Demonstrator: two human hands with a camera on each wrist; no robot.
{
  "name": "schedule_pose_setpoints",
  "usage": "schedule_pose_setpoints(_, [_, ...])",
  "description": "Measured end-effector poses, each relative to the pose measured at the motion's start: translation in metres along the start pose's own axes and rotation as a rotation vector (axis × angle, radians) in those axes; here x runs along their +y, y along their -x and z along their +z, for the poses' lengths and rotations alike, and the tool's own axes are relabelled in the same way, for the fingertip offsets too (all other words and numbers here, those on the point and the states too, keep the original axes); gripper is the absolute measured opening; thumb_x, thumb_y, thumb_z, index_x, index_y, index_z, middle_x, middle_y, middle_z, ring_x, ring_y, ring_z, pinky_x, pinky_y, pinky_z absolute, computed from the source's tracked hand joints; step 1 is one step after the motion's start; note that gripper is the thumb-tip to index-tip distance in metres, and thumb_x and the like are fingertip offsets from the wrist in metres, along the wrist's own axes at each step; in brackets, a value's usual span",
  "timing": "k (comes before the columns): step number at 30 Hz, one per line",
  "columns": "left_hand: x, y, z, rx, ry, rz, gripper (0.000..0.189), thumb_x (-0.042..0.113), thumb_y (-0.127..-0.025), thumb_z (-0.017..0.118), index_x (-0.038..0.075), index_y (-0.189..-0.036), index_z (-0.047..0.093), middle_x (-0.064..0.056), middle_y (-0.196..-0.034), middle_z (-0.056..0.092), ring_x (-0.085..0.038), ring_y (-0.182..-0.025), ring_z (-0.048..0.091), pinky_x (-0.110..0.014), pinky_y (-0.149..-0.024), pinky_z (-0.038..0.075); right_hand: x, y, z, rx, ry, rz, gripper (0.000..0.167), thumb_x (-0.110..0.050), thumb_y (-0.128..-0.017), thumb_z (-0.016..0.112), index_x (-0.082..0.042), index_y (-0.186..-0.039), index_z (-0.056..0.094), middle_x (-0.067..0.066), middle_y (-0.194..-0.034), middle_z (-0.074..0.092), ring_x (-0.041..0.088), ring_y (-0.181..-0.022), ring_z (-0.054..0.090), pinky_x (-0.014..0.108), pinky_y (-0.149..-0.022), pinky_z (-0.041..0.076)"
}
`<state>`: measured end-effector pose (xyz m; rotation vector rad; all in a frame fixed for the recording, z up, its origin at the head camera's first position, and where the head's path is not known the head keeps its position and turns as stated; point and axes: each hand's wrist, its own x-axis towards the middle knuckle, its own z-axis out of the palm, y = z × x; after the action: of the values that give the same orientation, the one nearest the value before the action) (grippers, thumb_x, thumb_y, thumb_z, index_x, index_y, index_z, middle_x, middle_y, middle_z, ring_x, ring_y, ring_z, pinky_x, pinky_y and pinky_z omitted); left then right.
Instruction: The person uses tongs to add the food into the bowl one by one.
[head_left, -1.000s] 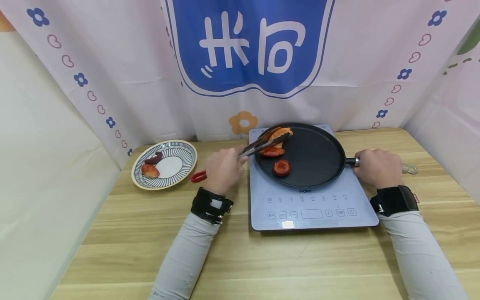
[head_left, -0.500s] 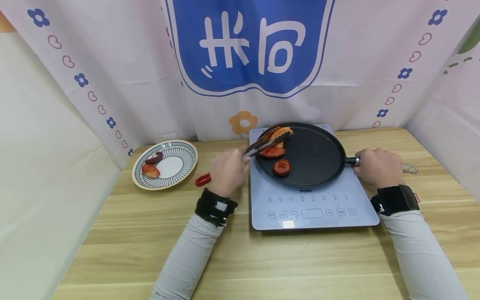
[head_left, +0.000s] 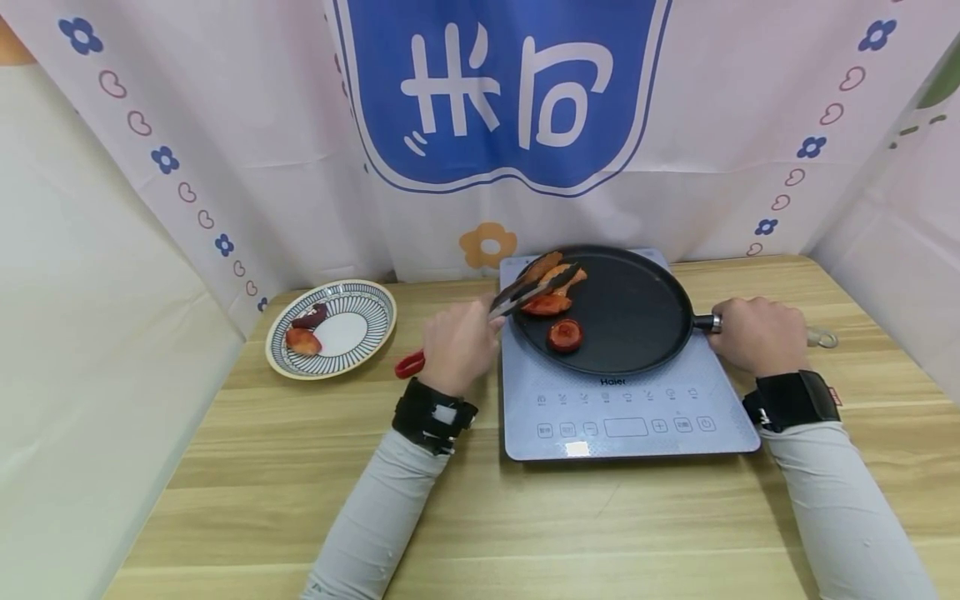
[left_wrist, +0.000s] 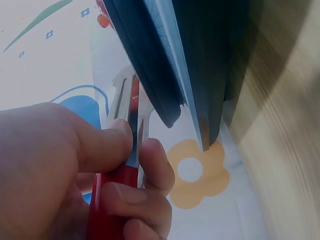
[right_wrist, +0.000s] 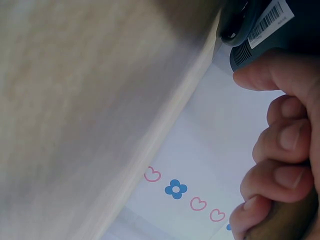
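My left hand (head_left: 459,346) grips red-handled tongs (left_wrist: 112,215) with its thumb and curled fingers. The tongs' dark tips reach over the pan's left side, at an orange-brown piece of food (head_left: 577,282). More reddish-brown food lies around it: a long piece (head_left: 543,265) behind and a glossy piece (head_left: 546,306) in front. A round red slice (head_left: 565,335) sits nearer the pan's front rim. The flat black frying pan (head_left: 630,308) rests on a white induction cooker (head_left: 630,442). My right hand (head_left: 759,336) holds the pan's handle (right_wrist: 282,220), fingers wrapped around it.
Left of the cooker stands a white plate (head_left: 378,321) with dark stripes, bearing a dark red piece (head_left: 311,316) and an orange-red piece (head_left: 303,341). A printed curtain (head_left: 420,225) hangs behind the wooden table (head_left: 600,533).
My left hand and the tongs have shifted slightly right. The orange-brown piece at the tips shows a little farther right. My right hand stays on the pan handle.
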<state>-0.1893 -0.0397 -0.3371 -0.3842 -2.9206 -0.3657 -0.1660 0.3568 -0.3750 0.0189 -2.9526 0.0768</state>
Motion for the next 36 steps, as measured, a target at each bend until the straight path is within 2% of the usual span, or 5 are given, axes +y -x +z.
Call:
schedule_pose_setpoints(5, [0.0,0.001,-0.001,-0.018,0.007,-0.002,0.031,0.037,-0.106,0.063,0.014,-0.126,0.069,-0.003,-0.084,0.067,-0.024,-0.07,0.063,-0.038,-0.056,0.042,-0.001,0.0,0.0,0.013,0.001,0.001,0.015,-0.019,-0.085,0.072,-0.012,-0.073,0.065,0.009,-0.06,0.055,0.033,-0.056,0.052,0.047,-0.048,0.036])
schedule_pose_setpoints(14, [0.002,0.003,-0.014,-0.062,0.077,-0.014,0.043,0.038,-0.108,0.06,0.011,-0.142,0.061,-0.004,-0.087,0.067,-0.023,-0.071,0.061,-0.035,-0.057,0.044,-0.002,0.0,0.001,0.01,0.004,0.01,0.014,-0.019,-0.084,0.072,-0.012,-0.074,0.065,0.008,-0.061,0.054,0.032,-0.056,0.051,0.046,-0.048,0.035])
schedule_pose_setpoints(21, [-0.002,0.005,-0.025,-0.053,0.106,-0.021,0.044,0.038,-0.108,0.059,0.012,-0.143,0.06,-0.005,-0.09,0.068,-0.025,-0.073,0.062,-0.035,-0.058,0.045,-0.003,0.0,0.001,0.021,-0.002,0.005,0.016,-0.019,-0.084,0.073,-0.013,-0.071,0.064,0.006,-0.059,0.052,0.03,-0.055,0.049,0.044,-0.048,0.034])
schedule_pose_setpoints(29, [-0.009,0.007,-0.035,-0.022,0.115,-0.014,0.044,0.04,-0.109,0.058,0.011,-0.142,0.06,-0.008,-0.097,0.071,-0.028,-0.078,0.065,-0.04,-0.063,0.047,-0.004,0.001,0.0,0.02,0.003,0.006,0.015,-0.018,-0.085,0.073,-0.012,-0.073,0.066,0.006,-0.059,0.052,0.03,-0.055,0.048,0.043,-0.047,0.033])
schedule_pose_setpoints(36, [-0.014,0.009,-0.044,0.001,0.104,-0.018,0.035,0.041,-0.109,0.056,0.013,-0.129,0.064,-0.008,-0.095,0.071,-0.031,-0.079,0.067,-0.044,-0.064,0.048,-0.004,0.001,-0.002,-0.005,-0.005,0.006,0.015,-0.019,-0.086,0.072,-0.011,-0.075,0.066,0.007,-0.061,0.053,0.031,-0.056,0.049,0.044,-0.049,0.035])
